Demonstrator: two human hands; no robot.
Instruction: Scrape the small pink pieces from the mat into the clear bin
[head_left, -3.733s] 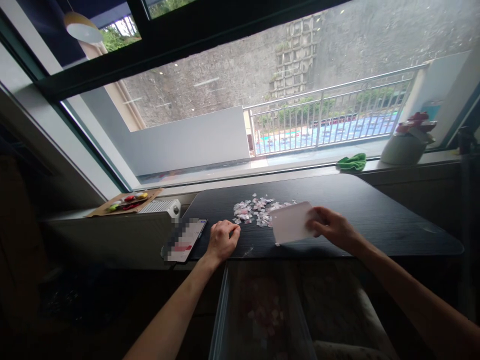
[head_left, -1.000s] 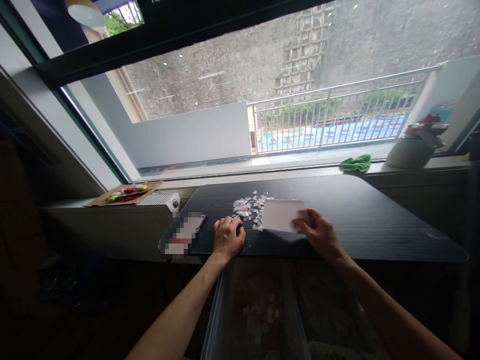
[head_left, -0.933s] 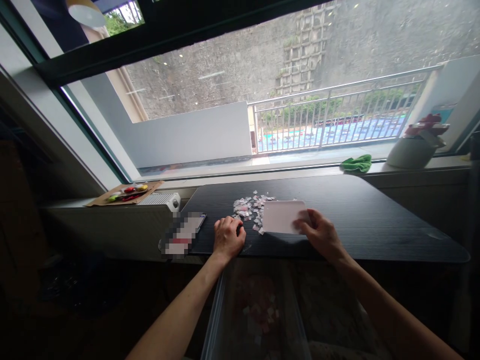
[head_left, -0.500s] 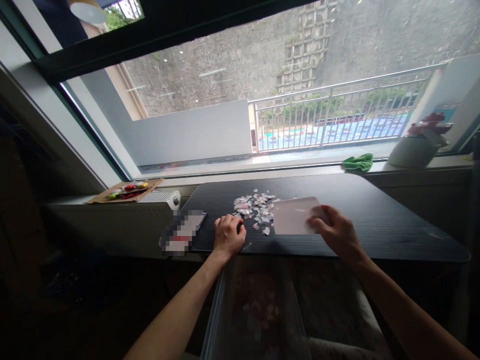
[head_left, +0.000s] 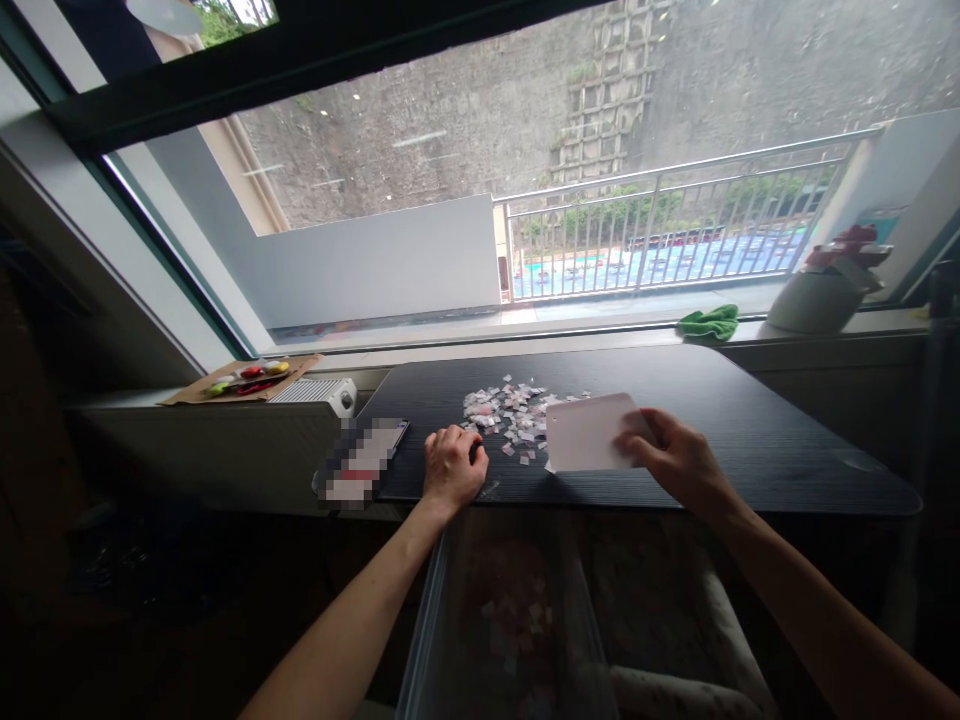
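Note:
My right hand (head_left: 671,452) grips a white, flat, round-cornered card (head_left: 589,432) by its right end. The card stands tilted over the dark table, its left edge beside a loose pile of small whitish paper-like pieces (head_left: 514,405). One small piece peeks out at the card's lower left corner. Resting at the table's near edge, just left of and below the pile, my left hand (head_left: 454,465) has its fingers curled in. Whatever may be under those fingers is hidden.
The dark wood-grain table (head_left: 750,440) stands against a window sill. A blurred-out phone-like object (head_left: 364,460) lies at its left end. Below the near edge is a clear plastic bin (head_left: 431,620) with similar pieces. On the sill are a green cloth (head_left: 709,322) and a white container (head_left: 817,300).
The card has tilted slightly, and a few loose pieces by its lower left edge have shifted. My left hand stays in place at the table edge. The whole view has moved slightly.

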